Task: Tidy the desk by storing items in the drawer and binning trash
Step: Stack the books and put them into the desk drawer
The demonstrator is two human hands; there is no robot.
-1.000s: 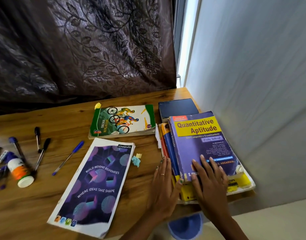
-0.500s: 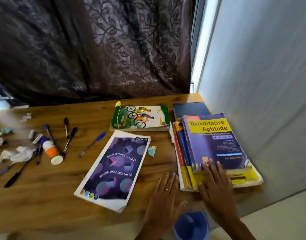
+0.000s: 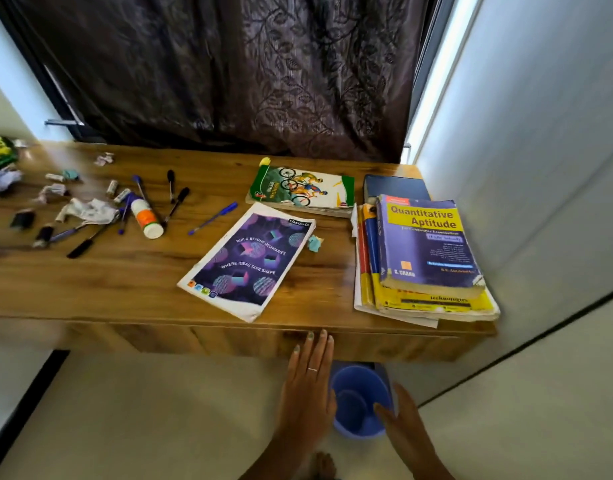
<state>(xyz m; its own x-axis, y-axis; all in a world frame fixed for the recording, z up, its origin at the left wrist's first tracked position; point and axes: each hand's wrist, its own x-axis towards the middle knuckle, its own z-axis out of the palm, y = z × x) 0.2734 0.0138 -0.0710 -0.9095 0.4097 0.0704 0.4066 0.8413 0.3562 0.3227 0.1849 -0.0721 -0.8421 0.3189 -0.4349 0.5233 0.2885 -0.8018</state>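
left hand (image 3: pixel 307 388): bare; a thin silver ring is worn on one finger, and pale greenish polish is seen on the nails nearest the desk (image 3: pixel 132 292) edge.
right hand (image 3: pixel 404 422): bare; no ring or nail detail can be made out, the outline being blurred.
forearms: bare, uncovered by any sleeve.
foot: bare toes are seen at the lower frame edge, below the desk.

Dark leaf-patterned curtain (image 3: pixel 229 74), pale walls (image 3: pixel 540 133)
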